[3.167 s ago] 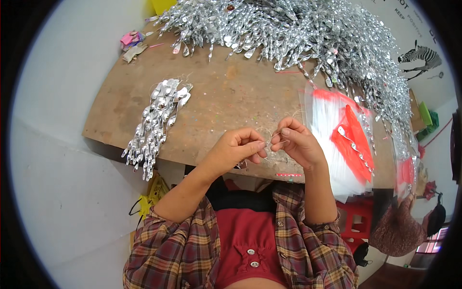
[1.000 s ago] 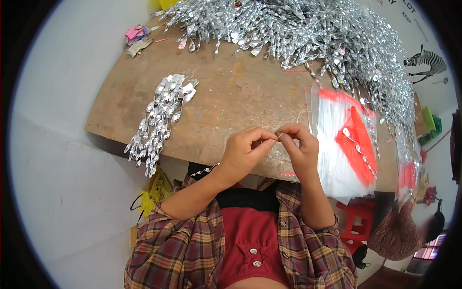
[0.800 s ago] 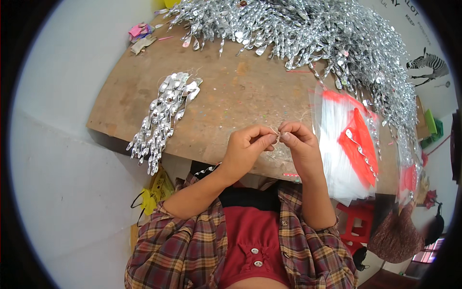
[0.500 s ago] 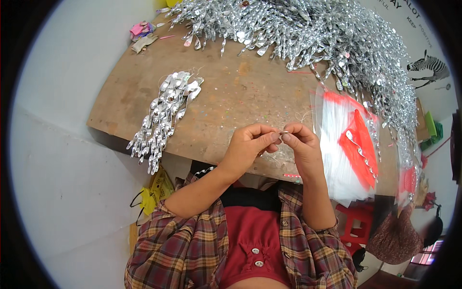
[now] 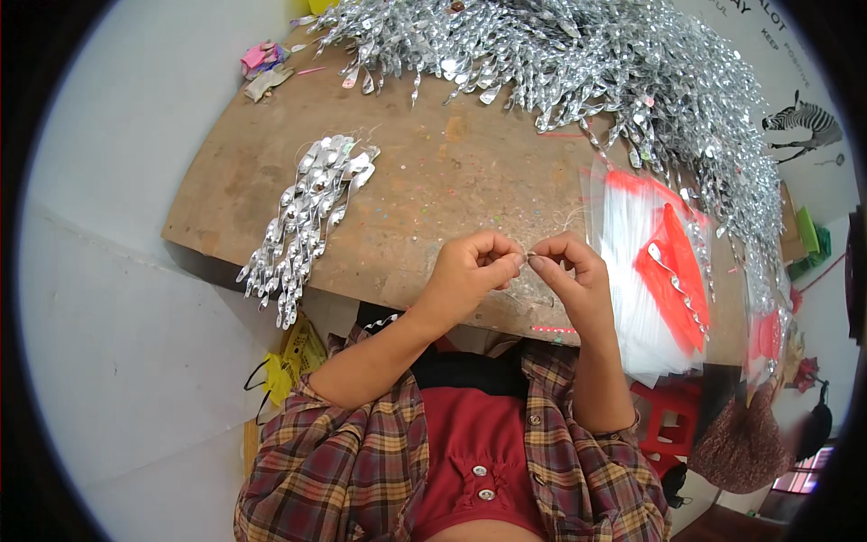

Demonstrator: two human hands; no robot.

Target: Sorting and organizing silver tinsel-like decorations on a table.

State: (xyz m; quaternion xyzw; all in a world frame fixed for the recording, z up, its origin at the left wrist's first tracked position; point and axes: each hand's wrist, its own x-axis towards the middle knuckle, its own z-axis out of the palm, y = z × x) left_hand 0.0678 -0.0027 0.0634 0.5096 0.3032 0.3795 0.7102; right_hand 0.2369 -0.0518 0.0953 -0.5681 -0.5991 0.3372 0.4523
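Note:
Over the front edge of the table, my left hand (image 5: 471,278) is closed in a pinch, thumb against forefinger. Close beside it, my right hand (image 5: 580,278) pinches too, its thumb and forefinger almost meeting the left fingertips. Between them runs a thin pale thread (image 5: 529,256), mostly hidden by the fingers. A bunch of silver twisted strips (image 5: 302,217) with loose thread ends lies to the left. To the right is a stack of clear plastic bags (image 5: 625,289) with red parts, and one twisted silver strip (image 5: 675,282) rests on it.
A big heap of silver twisted strips (image 5: 578,68) covers the back and right of the brown table (image 5: 433,172). Crumpled pink and grey cloths (image 5: 264,68) lie at the far left corner. A yellow bag (image 5: 293,361) is below the left edge, a red stool (image 5: 673,415) below right.
The fingertips have drawn slightly apart, and the small thread loop seen between them earlier is now a thin line. The things on the table have stayed put.

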